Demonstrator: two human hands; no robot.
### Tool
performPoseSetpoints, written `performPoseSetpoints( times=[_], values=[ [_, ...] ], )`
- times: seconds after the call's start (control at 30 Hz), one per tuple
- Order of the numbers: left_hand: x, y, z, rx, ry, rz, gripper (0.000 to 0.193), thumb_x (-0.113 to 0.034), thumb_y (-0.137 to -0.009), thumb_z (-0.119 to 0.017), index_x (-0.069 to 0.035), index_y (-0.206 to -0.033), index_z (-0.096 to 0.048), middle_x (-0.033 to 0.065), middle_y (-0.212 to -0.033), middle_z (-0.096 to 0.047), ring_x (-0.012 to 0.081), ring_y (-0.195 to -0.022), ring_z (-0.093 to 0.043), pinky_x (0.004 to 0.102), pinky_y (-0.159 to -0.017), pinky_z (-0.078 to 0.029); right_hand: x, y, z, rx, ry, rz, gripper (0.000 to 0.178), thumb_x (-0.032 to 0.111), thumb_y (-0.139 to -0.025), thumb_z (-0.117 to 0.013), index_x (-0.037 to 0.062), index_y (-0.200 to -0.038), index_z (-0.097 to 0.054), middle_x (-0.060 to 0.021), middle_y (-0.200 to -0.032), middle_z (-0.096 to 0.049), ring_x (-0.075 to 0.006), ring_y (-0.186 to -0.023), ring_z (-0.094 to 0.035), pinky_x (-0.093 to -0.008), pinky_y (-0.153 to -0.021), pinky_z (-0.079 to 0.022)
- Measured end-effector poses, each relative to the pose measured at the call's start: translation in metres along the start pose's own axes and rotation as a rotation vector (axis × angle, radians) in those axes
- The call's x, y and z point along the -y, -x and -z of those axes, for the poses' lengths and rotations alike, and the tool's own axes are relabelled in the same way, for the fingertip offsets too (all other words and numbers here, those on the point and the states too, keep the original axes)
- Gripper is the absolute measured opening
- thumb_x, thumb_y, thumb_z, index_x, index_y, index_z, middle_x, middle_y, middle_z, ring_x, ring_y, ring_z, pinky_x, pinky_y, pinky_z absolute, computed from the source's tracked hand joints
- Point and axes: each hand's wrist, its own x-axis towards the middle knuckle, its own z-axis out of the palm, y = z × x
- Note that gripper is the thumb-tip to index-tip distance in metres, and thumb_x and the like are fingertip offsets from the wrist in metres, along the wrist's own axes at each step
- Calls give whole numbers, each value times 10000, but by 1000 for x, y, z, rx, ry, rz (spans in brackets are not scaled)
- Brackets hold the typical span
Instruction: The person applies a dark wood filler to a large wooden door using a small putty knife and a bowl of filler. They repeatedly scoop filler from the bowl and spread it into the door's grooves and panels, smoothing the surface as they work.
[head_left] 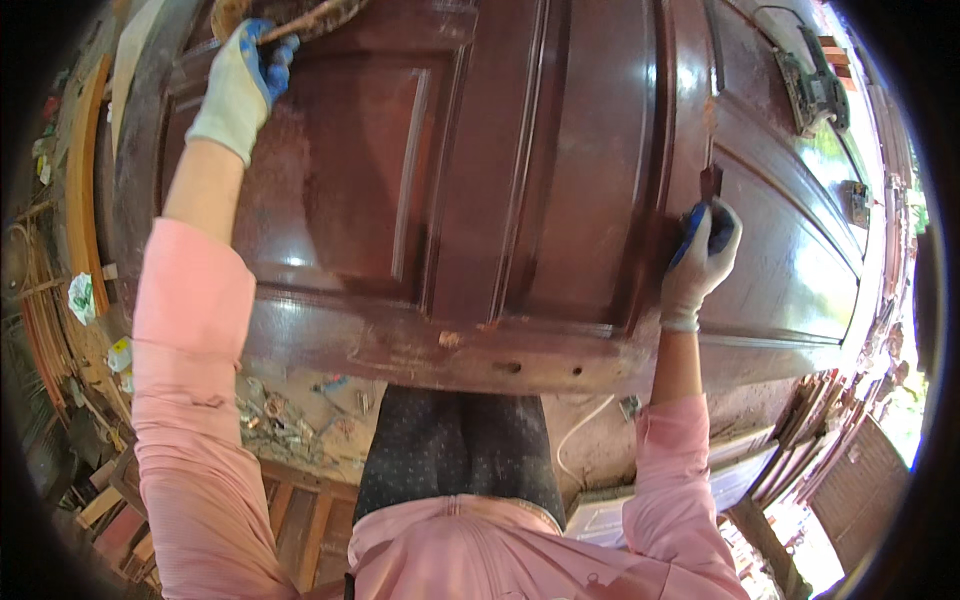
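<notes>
A dark reddish-brown panelled wooden door [490,180] lies flat before me, its surface glossy in places. My left hand [240,90], in a white glove with blue fingers, is at the far left of the door. Its fingers are closed on the edge of a brown-stained shallow container [318,18], partly cut off by the top of the picture. My right hand [703,255], gloved alike, is over a raised moulding on the right. It pinches a small dark flat-bladed tool [711,183], perhaps a putty knife; the hand hides its lower part.
A dark green power sander [815,90] rests on the door's far right, with a small dark object [855,202] nearer. Wooden planks [85,190] stand at the left. Scattered debris [285,420] covers the ground below the near edge. Timber pieces [810,420] are stacked at the right.
</notes>
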Motion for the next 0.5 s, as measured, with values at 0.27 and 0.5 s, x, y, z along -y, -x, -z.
performPoseSetpoints(
  times=[0.27,0.5],
  values=[
    [-16,8,20,260,-126,63,411,-467,-1083,-590,-118,-1294,-645,110,-932,-739,248,-774,-726,372,-724,-637,-6,-10,12,-24,78,59,194,59,-1067,-628,-24,-1234,-680,-60,-1072,-712,-121,-926,-657,-281,-840,-564],
    [15,-22,192,69,-1937,-1367,530,-401,-1123,-465,-228,-1623,-441,128,-1666,-416,338,-1519,-424,510,-1222,-371,35,38,-12,144,-51,-108,278,20,-1049,-634,-26,-1314,-702,-70,-1158,-739,-140,-977,-685,-294,-885,-574]
  ],
)
